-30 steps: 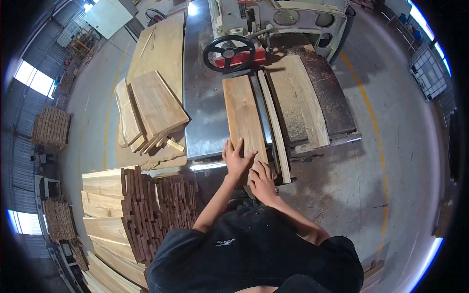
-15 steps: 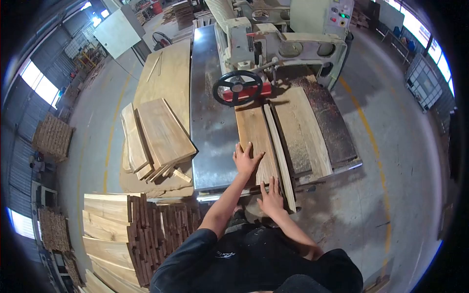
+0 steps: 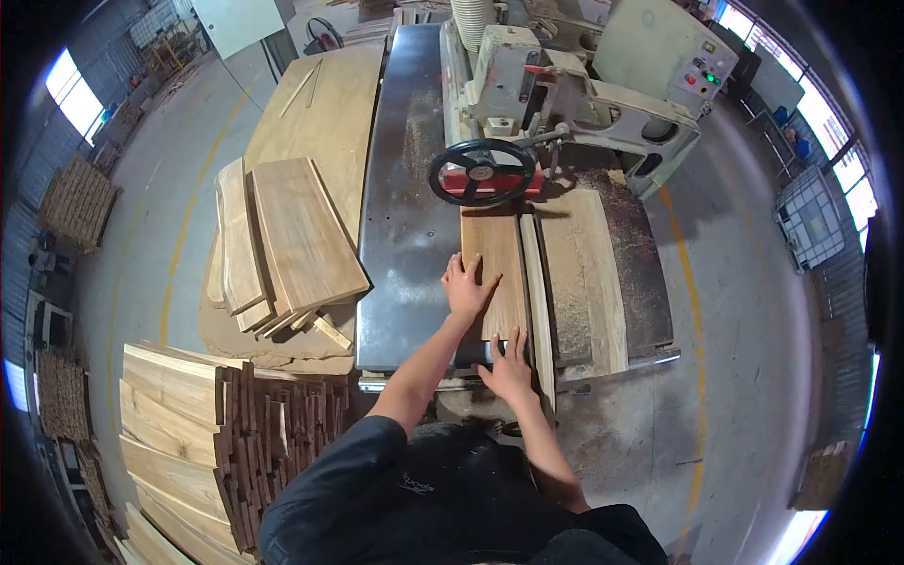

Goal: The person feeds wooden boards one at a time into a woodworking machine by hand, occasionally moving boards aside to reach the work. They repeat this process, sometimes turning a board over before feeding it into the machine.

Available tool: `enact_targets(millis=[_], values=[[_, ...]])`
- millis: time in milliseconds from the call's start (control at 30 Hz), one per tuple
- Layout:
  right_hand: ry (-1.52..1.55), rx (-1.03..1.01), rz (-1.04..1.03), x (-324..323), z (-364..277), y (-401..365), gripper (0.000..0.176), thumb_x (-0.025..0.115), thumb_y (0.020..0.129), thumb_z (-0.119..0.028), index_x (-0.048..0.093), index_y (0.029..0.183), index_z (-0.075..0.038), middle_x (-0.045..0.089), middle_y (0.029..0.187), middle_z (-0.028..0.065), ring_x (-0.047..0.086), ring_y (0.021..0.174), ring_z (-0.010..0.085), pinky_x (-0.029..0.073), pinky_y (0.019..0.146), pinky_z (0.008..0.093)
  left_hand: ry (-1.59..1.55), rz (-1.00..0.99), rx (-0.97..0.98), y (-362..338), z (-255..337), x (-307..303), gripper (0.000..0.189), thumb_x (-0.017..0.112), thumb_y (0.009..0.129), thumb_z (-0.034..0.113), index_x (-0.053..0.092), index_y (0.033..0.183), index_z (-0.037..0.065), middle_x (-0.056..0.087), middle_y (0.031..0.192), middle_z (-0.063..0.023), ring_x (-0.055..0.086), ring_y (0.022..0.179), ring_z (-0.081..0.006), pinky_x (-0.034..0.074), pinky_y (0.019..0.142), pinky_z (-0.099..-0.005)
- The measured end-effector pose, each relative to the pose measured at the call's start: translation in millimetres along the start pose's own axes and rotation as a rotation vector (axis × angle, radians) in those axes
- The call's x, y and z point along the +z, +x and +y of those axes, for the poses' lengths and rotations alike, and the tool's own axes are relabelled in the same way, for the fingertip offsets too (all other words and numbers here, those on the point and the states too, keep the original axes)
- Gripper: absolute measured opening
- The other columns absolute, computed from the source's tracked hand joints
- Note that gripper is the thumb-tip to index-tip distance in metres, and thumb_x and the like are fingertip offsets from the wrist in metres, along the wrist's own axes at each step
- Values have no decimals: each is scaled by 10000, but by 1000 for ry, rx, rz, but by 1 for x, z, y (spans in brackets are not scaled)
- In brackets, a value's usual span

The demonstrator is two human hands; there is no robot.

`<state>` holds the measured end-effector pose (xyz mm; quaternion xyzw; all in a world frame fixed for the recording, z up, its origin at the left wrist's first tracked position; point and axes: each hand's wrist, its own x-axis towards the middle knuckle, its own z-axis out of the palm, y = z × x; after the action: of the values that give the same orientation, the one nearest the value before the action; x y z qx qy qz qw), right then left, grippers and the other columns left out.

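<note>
A brown wooden board lies lengthwise on the machine's metal table, its far end passing beneath a black handwheel. Spread over the board's left edge is my left hand, fingers apart and palm down. Close to the board's near end, my right hand is open, its fingertips at that end. Along the board's right side runs a narrow wooden strip. Farther right, a wide pale board rests with sawdust on it.
The saw-like machine stands ahead, with a control panel at its right. Loose boards lie on a plywood sheet to the left. A tall stack of planks stands near my left side. Yellow lines mark the floor.
My view has shifted and turned a little. Both hands remain on or at the board, which seems to have moved slightly forward under the handwheel.
</note>
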<state>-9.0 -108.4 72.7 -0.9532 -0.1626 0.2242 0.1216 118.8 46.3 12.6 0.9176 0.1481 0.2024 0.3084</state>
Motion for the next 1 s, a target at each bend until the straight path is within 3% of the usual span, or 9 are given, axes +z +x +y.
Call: enact_targets(millis=[167, 300, 400, 433, 533, 567, 633, 800, 1000], values=[[3, -41, 43, 5, 2, -3, 886, 690, 921, -494, 303, 1602, -81, 11, 1657, 347, -13, 1550, 501, 498, 1055, 536, -226, 61, 8, -1, -14, 6, 639, 812, 809, 460, 661, 1308, 91, 466, 1480, -264, 403, 1412, -435, 321, 1140, -542], [444, -229, 288, 25, 27, -29, 559, 685, 971, -365, 584, 1409, -33, 313, 1597, 303, 273, 1510, 440, 402, 1145, 500, -528, 95, 111, -44, -16, -42, 371, 773, 890, 240, 693, 1179, 22, 597, 1324, -240, 601, 1186, -406, 511, 957, -422], [705, -318, 153, 54, 50, -87, 362, 640, 1015, -281, 676, 1275, -31, 586, 1422, 196, 545, 1334, 330, 435, 1094, 383, -570, -340, 175, -134, -33, -128, 235, 724, 937, 155, 656, 771, 3, 552, 627, -162, 590, 580, -300, 459, 568, -402], [839, -263, -70, 63, 58, -107, 337, 624, 1026, -285, 688, 1236, -29, 637, 1336, 156, 582, 1255, 274, 460, 1047, 373, -425, -612, 245, -164, -65, -140, 238, 738, 928, 183, 666, 783, 8, 610, 637, -136, 612, 570, -267, 493, 580, -378], [895, -2, -364, 93, 74, -145, 309, 599, 1043, -294, 695, 1159, -25, 706, 1156, 104, 630, 1077, 192, 494, 939, 357, -410, -1155, -495, -228, -97, -171, 255, 751, 914, 243, 686, 857, 2, 720, 934, -172, 689, 890, -200, 541, 839, -354], [813, 195, -437, 110, 80, -150, 304, 590, 1048, -301, 690, 1120, -23, 724, 1063, 92, 641, 979, 165, 504, 876, 351, -407, -1158, -496, -237, -111, -167, 255, 751, 914, 243, 686, 857, 2, 720, 934, -172, 689, 890, -200, 541, 839, -354], [811, 48, -353, 153, 103, -138, 291, 594, 1046, -296, 683, 1082, -21, 718, 985, 89, 639, 917, 168, 498, 831, 353, -643, -1287, -315, -239, -136, -163, 269, 730, 921, 268, 687, 951, 4, 701, 1020, -207, 679, 1009, -228, 522, 879, -380], [736, -7, -61, 158, 79, -118, 276, 608, 1034, -274, 652, 988, -6, 676, 859, 108, 602, 810, 164, 464, 723, 380, -245, -1055, -15, -235, -118, -129, 264, 653, 929, 199, 616, 1077, -17, 707, 1008, -248, 690, 981, -394, 542, 842, -464], [828, -103, 40, 168, 71, -115, 478, 627, 992, -423, 599, 934, 50, 566, 827, 218, 573, 797, 332, 446, 746, 432, -185, -648, -254, -240, -97, -108, 195, 640, 928, 140, 631, 1035, -23, 711, 1011, -278, 670, 989, -476, 531, 842, -548]])
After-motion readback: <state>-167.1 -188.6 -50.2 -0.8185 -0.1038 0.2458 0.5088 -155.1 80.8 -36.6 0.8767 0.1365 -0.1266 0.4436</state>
